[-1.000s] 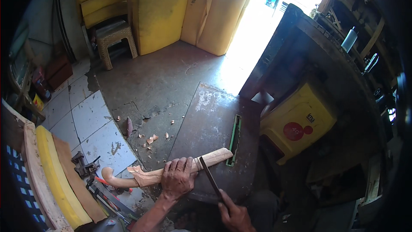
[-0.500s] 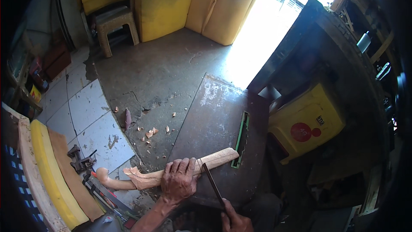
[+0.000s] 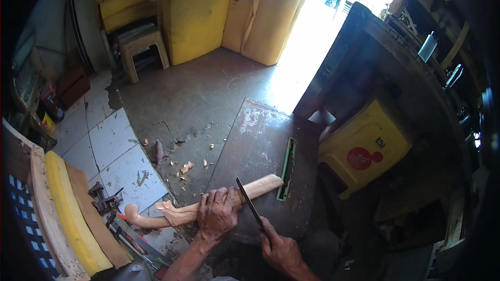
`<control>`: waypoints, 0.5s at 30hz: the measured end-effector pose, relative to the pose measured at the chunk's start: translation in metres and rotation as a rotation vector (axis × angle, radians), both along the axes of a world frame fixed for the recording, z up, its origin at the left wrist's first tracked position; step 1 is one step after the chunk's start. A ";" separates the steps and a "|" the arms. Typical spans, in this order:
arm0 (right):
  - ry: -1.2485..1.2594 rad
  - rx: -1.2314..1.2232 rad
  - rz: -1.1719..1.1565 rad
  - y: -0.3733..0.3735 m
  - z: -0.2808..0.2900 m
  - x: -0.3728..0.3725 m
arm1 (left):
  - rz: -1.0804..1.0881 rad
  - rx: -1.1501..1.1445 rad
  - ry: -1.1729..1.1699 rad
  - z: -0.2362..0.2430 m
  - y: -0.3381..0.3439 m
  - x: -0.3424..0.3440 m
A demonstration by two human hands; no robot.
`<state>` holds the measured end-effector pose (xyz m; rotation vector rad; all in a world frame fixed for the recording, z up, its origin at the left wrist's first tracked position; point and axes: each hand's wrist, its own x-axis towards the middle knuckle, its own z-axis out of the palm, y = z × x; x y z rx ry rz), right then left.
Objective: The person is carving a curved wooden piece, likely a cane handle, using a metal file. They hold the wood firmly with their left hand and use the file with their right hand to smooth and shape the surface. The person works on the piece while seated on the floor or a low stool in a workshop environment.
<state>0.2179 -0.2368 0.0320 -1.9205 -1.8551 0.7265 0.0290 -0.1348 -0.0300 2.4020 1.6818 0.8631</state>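
A pale carved wooden piece [image 3: 263, 186] with a curled left end and a notched shoulder lies slanted over a dark worn board [image 3: 260, 148]. My left hand [image 3: 217, 213] is closed over its middle, fingers wrapped across the top. In my right hand [image 3: 281, 250], to the lower right, is a slim dark metal file [image 3: 249, 201]. Its blade crosses the wood just right of my left hand, with the tip reaching past the far edge. My right fingers close round the file's near end and hide it. A green-edged strip [image 3: 286, 169] lies on the board beyond the wood's right end.
Wood chips [image 3: 186, 167] are scattered on the concrete floor. A small clamp-like metal tool [image 3: 107, 200] rests by the white tiles at left. On the right stands a yellow plastic stool [image 3: 372, 145] under a dark bench. Another stool [image 3: 143, 49] and yellow foam pads [image 3: 200, 15] are at the back.
My right hand and the file have moved forward and slightly left, so more of the blade extends past the wood. My left hand keeps its grip. The whole view has shifted a little.
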 end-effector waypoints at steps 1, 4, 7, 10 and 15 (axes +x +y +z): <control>-0.009 -0.011 0.008 -0.004 0.001 0.001 | -0.007 -0.019 -0.019 0.005 -0.004 0.004; -0.028 -0.059 0.012 -0.008 0.002 -0.001 | 0.005 -0.039 -0.012 0.002 -0.009 0.004; -0.099 -0.084 0.007 -0.012 0.004 -0.011 | 0.006 -0.034 -0.006 -0.004 -0.009 0.004; -0.074 -0.052 -0.009 0.028 -0.006 -0.025 | -0.030 -0.014 0.010 -0.011 -0.016 0.008; 0.112 0.051 -0.042 0.066 -0.015 -0.030 | -0.016 0.083 0.038 -0.013 -0.008 0.007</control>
